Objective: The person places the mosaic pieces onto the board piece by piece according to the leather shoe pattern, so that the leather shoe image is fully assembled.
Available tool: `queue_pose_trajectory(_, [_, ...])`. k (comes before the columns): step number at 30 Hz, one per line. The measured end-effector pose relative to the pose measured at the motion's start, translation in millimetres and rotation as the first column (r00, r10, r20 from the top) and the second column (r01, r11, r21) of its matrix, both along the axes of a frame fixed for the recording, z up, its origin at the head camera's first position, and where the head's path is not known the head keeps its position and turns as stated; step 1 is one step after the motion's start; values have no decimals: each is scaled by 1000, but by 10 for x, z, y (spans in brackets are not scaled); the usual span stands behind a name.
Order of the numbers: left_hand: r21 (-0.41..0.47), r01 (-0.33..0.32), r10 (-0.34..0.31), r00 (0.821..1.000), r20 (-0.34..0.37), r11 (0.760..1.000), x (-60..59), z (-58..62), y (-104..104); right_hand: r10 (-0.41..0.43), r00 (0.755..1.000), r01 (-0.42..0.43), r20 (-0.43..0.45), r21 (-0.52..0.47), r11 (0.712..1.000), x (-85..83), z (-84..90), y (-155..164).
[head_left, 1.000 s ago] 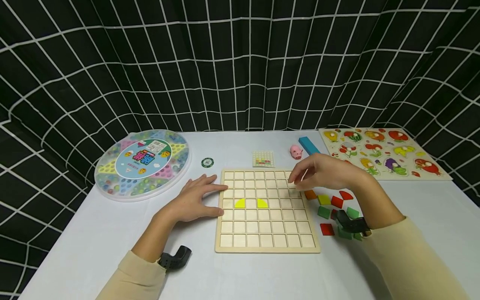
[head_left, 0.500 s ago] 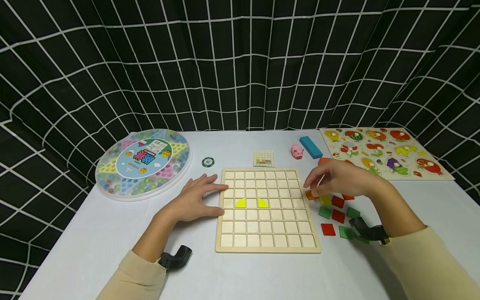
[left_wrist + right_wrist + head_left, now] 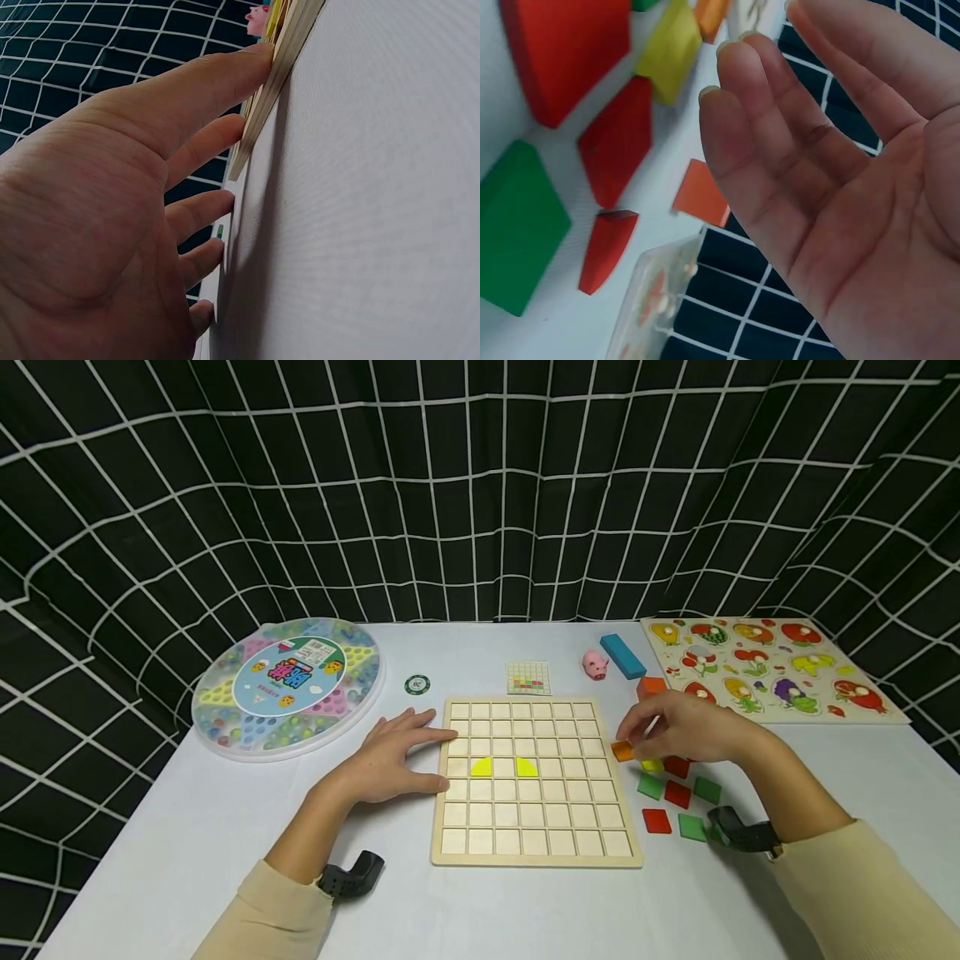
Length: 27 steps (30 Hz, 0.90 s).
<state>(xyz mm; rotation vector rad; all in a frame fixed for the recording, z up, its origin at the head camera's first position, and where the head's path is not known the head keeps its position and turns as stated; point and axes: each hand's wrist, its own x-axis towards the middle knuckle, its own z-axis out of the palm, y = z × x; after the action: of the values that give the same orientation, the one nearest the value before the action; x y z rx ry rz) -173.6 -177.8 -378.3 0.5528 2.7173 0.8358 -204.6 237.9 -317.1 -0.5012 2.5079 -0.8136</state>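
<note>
From my head I look forward and down over the whole table (image 3: 187, 827). Each wrist camera sits close against my palm: the left sees the wooden board (image 3: 289, 45) edge-on, the right the coloured tiles (image 3: 615, 139) the head view also shows.

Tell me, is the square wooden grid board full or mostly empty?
Mostly empty: the square wooden grid board holds just two yellow quarter-round pieces; other cells are bare.

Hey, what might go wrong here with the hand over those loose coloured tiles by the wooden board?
The right hand hovers over tightly clustered tiles; reaching for the orange tile may nudge the yellow tile and red tile beside it. The left hand only rests flat against the wooden board, so a bump could shift it.
</note>
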Motion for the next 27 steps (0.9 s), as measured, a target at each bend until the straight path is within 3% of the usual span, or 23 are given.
queue_pose_trajectory(19, [0,-4,4,1000,-1,1000,12,24,6,-66,997,61,26,168,984,30,-123,76])
queue_pose_trajectory(27, [0,-2,2,1000,-1,1000,9,12,11,-58,998,55,15,178,982,28,-152,51])
